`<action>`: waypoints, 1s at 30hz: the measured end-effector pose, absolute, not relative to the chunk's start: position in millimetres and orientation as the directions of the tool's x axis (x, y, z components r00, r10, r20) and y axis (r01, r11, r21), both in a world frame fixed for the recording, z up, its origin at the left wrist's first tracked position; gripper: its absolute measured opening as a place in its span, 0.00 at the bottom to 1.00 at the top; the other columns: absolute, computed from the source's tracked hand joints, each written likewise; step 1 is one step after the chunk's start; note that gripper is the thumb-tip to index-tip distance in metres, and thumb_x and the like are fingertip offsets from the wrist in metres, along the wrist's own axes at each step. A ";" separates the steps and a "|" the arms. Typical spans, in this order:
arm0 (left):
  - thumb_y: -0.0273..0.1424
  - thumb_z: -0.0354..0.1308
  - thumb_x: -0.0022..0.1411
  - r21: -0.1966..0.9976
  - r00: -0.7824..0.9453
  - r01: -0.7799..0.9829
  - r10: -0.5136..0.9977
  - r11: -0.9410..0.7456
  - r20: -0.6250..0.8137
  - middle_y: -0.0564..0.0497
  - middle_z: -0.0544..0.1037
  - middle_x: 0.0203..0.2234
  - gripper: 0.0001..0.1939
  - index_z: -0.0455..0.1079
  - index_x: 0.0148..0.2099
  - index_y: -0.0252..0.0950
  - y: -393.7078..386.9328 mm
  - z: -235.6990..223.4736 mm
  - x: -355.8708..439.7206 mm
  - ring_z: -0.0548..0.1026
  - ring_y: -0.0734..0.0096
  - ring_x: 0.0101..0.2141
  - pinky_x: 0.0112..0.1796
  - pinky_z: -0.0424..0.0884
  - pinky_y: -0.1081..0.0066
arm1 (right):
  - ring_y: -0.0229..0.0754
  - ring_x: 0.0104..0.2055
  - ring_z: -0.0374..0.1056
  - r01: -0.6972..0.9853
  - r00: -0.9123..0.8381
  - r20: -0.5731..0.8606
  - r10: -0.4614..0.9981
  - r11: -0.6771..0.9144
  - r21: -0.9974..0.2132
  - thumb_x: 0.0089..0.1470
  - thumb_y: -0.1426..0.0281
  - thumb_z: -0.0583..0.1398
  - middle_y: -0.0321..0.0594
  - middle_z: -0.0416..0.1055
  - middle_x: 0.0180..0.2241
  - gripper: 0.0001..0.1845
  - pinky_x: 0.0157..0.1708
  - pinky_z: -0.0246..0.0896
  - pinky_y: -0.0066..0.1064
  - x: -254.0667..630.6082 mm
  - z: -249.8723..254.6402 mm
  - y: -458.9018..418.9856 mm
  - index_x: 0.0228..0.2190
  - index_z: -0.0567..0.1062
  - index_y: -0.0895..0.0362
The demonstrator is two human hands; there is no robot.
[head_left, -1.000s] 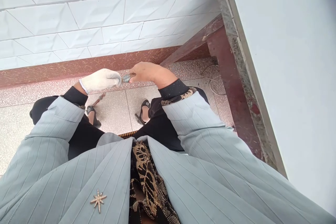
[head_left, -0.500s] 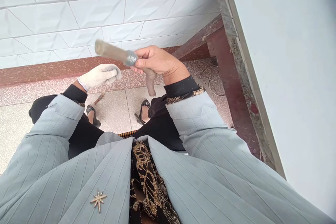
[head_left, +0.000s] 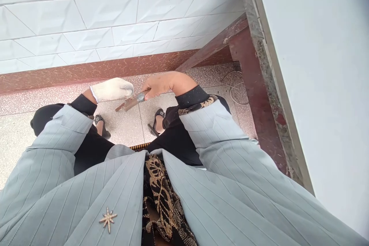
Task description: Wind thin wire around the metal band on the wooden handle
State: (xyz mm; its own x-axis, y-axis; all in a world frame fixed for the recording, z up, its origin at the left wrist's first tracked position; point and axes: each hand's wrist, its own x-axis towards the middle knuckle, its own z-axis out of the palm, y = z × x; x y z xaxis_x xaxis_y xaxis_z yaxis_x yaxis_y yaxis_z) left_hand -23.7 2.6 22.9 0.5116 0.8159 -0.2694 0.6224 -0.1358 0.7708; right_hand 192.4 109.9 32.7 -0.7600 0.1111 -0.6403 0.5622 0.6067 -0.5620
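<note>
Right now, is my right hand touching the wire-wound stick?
Touching. The head view shows the fingers of your right hand closed on the wire-wound stick, right at its coil of wire, with no gap between.

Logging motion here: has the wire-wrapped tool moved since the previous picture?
Yes, the tool moved down: its free end now shows against the floor, not the wall tiles.

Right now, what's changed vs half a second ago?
Right hand lowered the wire-wrapped tool, grip kept; its wrapped end swung from pointing up-left to down-left in the picture. Brown stick shifted right, now beside the tool; can't tell if the gloved left hand holds it. Left hand nearly where it was; shoes and floor cable unchanged.
</note>
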 end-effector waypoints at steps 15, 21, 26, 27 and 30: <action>0.39 0.58 0.70 0.910 0.353 0.399 0.898 0.110 -0.263 0.51 0.77 0.30 0.12 0.75 0.40 0.35 10.0 9.4 -36.8 0.68 0.73 0.32 0.34 0.66 0.69 | 0.34 0.29 0.61 0.355 -0.920 -0.293 0.261 0.235 -0.905 0.60 0.55 0.72 0.33 0.69 0.27 0.19 0.32 0.55 0.26 212.0 50.1 114.7 0.40 0.82 0.59; 0.35 0.55 0.72 0.925 0.418 0.370 0.872 0.092 -0.254 0.55 0.66 0.22 0.11 0.72 0.37 0.36 3.0 17.7 -21.5 0.63 0.75 0.24 0.29 0.63 0.70 | 0.37 0.29 0.60 0.311 -0.636 -0.150 0.757 0.073 -0.947 0.73 0.59 0.61 0.39 0.69 0.30 0.16 0.30 0.60 0.31 200.7 35.5 119.8 0.34 0.70 0.55; 0.33 0.56 0.69 0.885 0.474 0.464 0.831 0.045 -0.291 0.53 0.69 0.24 0.09 0.73 0.36 0.36 -2.0 29.6 -16.1 0.64 0.75 0.24 0.28 0.61 0.72 | 0.48 0.39 0.69 0.656 -0.570 -0.217 0.793 0.279 -0.702 0.63 0.67 0.67 0.44 0.71 0.31 0.08 0.39 0.61 0.36 199.8 23.7 129.0 0.33 0.76 0.57; 0.33 0.56 0.68 0.880 0.444 0.473 0.851 0.042 -0.280 0.52 0.69 0.24 0.09 0.73 0.36 0.35 -1.6 30.5 -18.1 0.64 0.76 0.24 0.29 0.61 0.71 | 0.51 0.42 0.70 0.708 -0.613 -0.266 0.744 0.368 -0.603 0.61 0.68 0.69 0.45 0.72 0.31 0.08 0.40 0.60 0.37 200.4 22.3 128.4 0.33 0.77 0.58; 0.32 0.56 0.67 0.854 0.345 0.520 0.906 0.032 -0.244 0.51 0.70 0.25 0.09 0.74 0.38 0.35 1.0 32.5 -26.7 0.66 0.75 0.25 0.30 0.63 0.70 | 0.49 0.41 0.70 0.659 -0.751 -0.419 0.510 0.553 -0.509 0.59 0.66 0.70 0.43 0.72 0.30 0.08 0.40 0.58 0.36 201.4 20.7 123.2 0.32 0.80 0.58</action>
